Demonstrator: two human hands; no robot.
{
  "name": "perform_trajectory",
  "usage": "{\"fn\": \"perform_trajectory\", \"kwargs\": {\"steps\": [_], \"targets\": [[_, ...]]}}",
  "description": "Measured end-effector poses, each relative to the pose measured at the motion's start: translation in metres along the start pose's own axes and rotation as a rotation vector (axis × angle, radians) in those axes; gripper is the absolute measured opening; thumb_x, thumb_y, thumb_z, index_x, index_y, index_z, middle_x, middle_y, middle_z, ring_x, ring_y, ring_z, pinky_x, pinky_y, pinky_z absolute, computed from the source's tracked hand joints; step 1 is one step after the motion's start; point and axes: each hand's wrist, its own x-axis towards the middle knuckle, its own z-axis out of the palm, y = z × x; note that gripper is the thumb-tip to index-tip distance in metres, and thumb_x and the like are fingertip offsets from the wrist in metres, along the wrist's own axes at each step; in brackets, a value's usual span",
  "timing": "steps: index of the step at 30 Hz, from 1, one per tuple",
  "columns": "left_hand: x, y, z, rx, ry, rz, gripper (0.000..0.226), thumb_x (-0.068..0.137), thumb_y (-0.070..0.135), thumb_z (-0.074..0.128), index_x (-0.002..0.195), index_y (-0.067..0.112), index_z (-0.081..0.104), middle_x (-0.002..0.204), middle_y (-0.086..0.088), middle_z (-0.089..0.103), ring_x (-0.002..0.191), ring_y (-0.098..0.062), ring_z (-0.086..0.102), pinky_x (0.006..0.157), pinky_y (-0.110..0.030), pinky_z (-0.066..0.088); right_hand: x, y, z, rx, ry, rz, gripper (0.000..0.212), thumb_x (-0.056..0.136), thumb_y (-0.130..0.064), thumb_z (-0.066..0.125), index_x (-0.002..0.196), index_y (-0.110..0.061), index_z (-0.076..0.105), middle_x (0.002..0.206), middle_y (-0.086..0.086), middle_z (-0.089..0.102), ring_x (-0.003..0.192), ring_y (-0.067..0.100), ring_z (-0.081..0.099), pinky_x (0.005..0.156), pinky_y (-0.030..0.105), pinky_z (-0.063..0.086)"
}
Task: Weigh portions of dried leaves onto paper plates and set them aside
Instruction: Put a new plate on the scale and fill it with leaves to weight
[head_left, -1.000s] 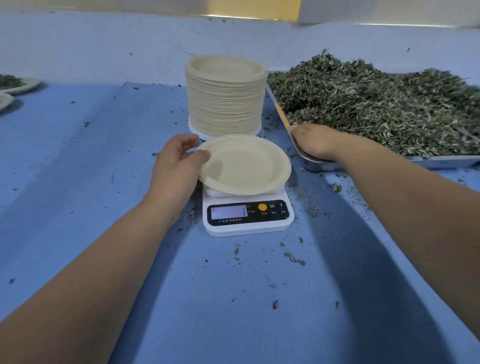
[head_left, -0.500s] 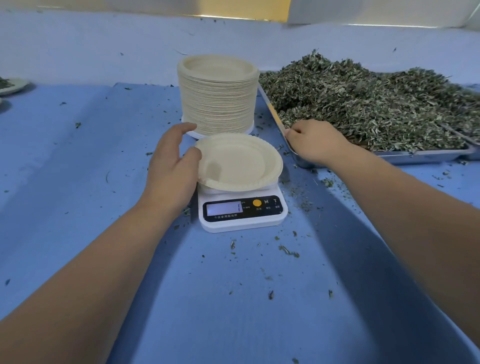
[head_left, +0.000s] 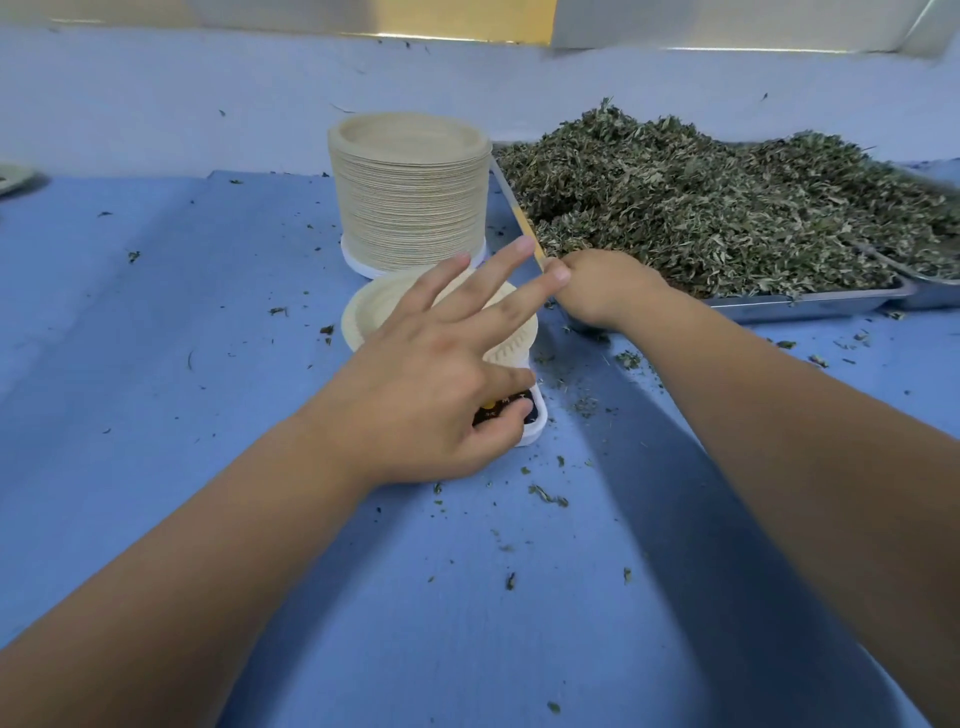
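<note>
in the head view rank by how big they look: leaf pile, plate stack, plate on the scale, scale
1. leaf pile
2. plate stack
3. plate on the scale
4. scale; this place is unsure, as the left hand hides most of it

A scale (head_left: 535, 422) sits mid-desk (head_left: 156, 364) with a paper plate (head_left: 374, 317) on it. Just behind stands the stack of plates (head_left: 410, 202). To their right lies the tray (head_left: 805, 304), heaped with dried leaves (head_left: 727, 208). The left hand (head_left: 441, 374) lies over the plate and the scale's front, and the right hand (head_left: 597, 291) is at the tray's near left corner.
</note>
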Motion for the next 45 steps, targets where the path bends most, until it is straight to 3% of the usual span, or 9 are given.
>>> {"fn": "perform_trajectory", "kwargs": {"steps": [8,14,18,30,33,35,39,42,45], "targets": [[0.003,0.008,0.0,0.033,-0.11,-0.007,0.038,0.099,0.041,0.047,0.087,0.03,0.081,0.169,-0.004,0.023,0.159,-0.03,0.005,0.126,-0.056,0.009,-0.005,-0.004,-0.003,0.059,-0.01,0.017,0.052,0.101,-0.045,0.017,0.115,-0.015,0.057,0.114,0.011,0.06,0.101,0.032,0.055,0.093,0.05,0.048],[0.006,0.011,0.001,0.054,-0.125,-0.026,0.041,0.099,0.041,0.045,0.083,0.03,0.081,0.169,-0.001,0.023,0.159,-0.028,0.004,0.126,-0.056,0.006,-0.006,-0.006,-0.003,0.073,0.006,0.024,0.042,0.098,-0.04,0.017,0.102,-0.015,0.05,0.104,0.011,0.057,0.093,0.032,0.054,0.086,0.048,0.049],[0.007,0.012,0.001,0.055,-0.114,-0.032,0.041,0.097,0.039,0.046,0.079,0.029,0.082,0.168,0.001,0.027,0.159,-0.027,0.006,0.126,-0.058,0.005,-0.006,-0.005,-0.001,0.078,0.028,0.023,0.041,0.1,-0.039,0.018,0.104,-0.016,0.052,0.101,0.009,0.056,0.091,0.031,0.054,0.081,0.045,0.047],[0.01,0.012,0.006,0.056,-0.079,-0.083,0.042,0.091,0.035,0.046,0.064,0.027,0.077,0.16,0.003,0.043,0.158,-0.026,0.014,0.123,-0.065,0.002,-0.006,-0.002,0.0,0.062,0.074,0.001,0.041,0.103,-0.048,0.026,0.098,-0.021,0.057,0.099,0.007,0.06,0.094,0.032,0.058,0.09,0.047,0.051],[0.005,0.008,0.006,-0.021,-0.012,-0.088,0.043,0.094,0.035,0.042,0.083,0.028,0.083,0.159,0.0,0.044,0.156,-0.026,0.022,0.124,-0.063,0.006,-0.005,-0.001,0.0,0.07,0.078,0.011,0.044,0.102,-0.048,0.027,0.097,-0.019,0.058,0.095,0.007,0.059,0.089,0.031,0.057,0.085,0.044,0.051],[0.002,0.004,0.005,-0.149,0.095,-0.152,0.04,0.094,0.032,0.045,0.102,0.024,0.083,0.157,-0.001,0.047,0.154,-0.027,0.028,0.123,-0.064,0.008,-0.003,0.0,0.001,0.074,0.094,0.018,0.048,0.102,-0.049,0.027,0.087,-0.014,0.056,0.085,0.008,0.058,0.079,0.03,0.056,0.071,0.039,0.047],[-0.006,-0.012,0.003,-0.217,0.269,-0.328,0.042,0.094,0.027,0.044,0.112,0.015,0.08,0.152,-0.007,0.052,0.15,-0.03,0.035,0.124,-0.062,0.01,-0.002,0.002,0.004,0.091,0.141,0.012,0.051,0.102,-0.052,0.026,0.073,-0.016,0.05,0.071,0.007,0.057,0.065,0.028,0.053,0.06,0.034,0.041],[-0.011,-0.025,0.003,-0.337,0.393,-0.544,0.046,0.096,0.03,0.04,0.121,0.016,0.075,0.153,-0.001,0.05,0.15,-0.021,0.033,0.126,-0.052,0.012,-0.005,0.002,0.005,-0.005,0.188,0.021,0.052,0.101,-0.055,0.022,0.088,-0.019,0.056,0.086,0.008,0.057,0.089,0.033,0.054,0.078,0.044,0.041],[-0.019,-0.035,0.01,-0.556,0.522,-0.805,0.046,0.097,0.027,0.038,0.128,0.019,0.071,0.151,0.012,0.047,0.147,-0.004,0.033,0.126,-0.041,0.023,-0.008,-0.002,0.003,-0.052,0.137,0.065,0.069,0.096,-0.066,0.015,0.131,-0.024,0.056,0.129,0.015,0.055,0.124,0.039,0.045,0.098,0.059,0.035]]}}
